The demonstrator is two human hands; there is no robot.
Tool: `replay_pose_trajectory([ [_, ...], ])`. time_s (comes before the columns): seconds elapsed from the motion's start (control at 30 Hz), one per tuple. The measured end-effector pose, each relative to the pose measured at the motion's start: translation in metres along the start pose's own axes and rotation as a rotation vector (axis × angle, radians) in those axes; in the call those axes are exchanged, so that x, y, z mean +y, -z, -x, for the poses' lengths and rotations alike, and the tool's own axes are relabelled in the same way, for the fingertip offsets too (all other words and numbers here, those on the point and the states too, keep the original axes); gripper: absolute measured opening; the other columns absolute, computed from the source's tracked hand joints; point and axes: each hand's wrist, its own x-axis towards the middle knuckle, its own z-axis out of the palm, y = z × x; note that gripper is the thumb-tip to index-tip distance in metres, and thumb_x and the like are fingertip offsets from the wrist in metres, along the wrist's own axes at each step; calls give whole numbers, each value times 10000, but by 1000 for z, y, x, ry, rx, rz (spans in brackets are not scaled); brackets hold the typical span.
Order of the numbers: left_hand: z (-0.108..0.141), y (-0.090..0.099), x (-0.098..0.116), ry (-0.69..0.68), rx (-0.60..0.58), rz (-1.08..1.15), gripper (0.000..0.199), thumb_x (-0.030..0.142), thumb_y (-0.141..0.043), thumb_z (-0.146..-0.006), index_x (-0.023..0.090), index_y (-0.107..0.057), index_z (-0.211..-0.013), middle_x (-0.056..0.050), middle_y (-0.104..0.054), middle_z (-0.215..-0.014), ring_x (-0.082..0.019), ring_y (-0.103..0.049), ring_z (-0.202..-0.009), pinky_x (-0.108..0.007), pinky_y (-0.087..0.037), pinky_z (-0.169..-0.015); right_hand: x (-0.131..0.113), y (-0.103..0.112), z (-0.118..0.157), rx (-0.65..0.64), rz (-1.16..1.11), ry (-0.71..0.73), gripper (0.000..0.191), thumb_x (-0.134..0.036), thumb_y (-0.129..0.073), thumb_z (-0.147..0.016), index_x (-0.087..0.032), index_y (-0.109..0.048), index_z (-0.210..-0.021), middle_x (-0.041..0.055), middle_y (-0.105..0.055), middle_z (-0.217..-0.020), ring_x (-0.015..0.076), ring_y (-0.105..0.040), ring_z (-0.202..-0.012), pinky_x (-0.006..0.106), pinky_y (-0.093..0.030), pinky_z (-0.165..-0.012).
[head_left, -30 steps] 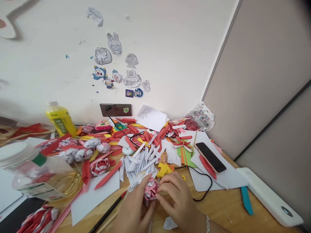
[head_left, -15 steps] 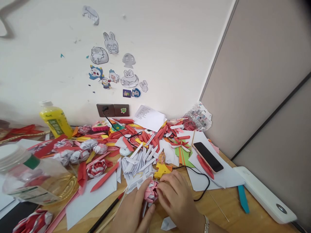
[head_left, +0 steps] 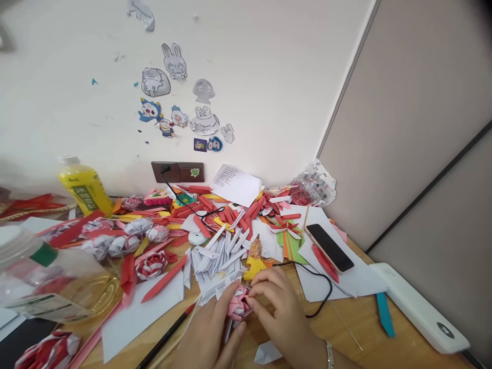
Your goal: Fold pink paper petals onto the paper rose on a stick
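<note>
1. Lower centre of the frame: left hand [head_left: 207, 328] grips the paper flower [head_left: 238, 304]; right hand [head_left: 283, 310] pinches its edge.
2. Hard squeezing could crush it.
3. Brushing the nearby glue gun [head_left: 253, 267], if hot, could burn.

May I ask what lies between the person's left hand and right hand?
In the head view, a pink-and-white paper flower lies between the left hand and the right hand.

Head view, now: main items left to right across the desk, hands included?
Yellow bottle → red-and-white paper rose → left hand → pink-and-white paper flower → right hand → phone → long white device.
</note>
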Motion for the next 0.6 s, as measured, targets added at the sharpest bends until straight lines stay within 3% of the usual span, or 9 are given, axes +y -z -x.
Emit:
replay_pose_trajectory([
  [0.27, 1, -2, -1, 17, -15, 7, 474, 313, -412, -885, 186, -262, -1316, -136, -709, -1081, -238, -688, -948, -339, -585, -742, -1, 1, -1, -26, -22, 4, 113, -90, -568, -827, -191, -553, -779, 11, -555, -859, 179, -497, -832, 305, -408, -723],
  [0.6, 4, -1, 0, 40, -24, -3, 579, 313, -494, -848, 207, -228, -1352, -106, -705, -1094, -250, -674, -968, -320, -572, -750, -6, 1, 0, 83, 341, 266, 193, -77, -417, -892, -168, -556, -793, 55, -561, -830, 194, -485, -761, 351, -409, -691],
])
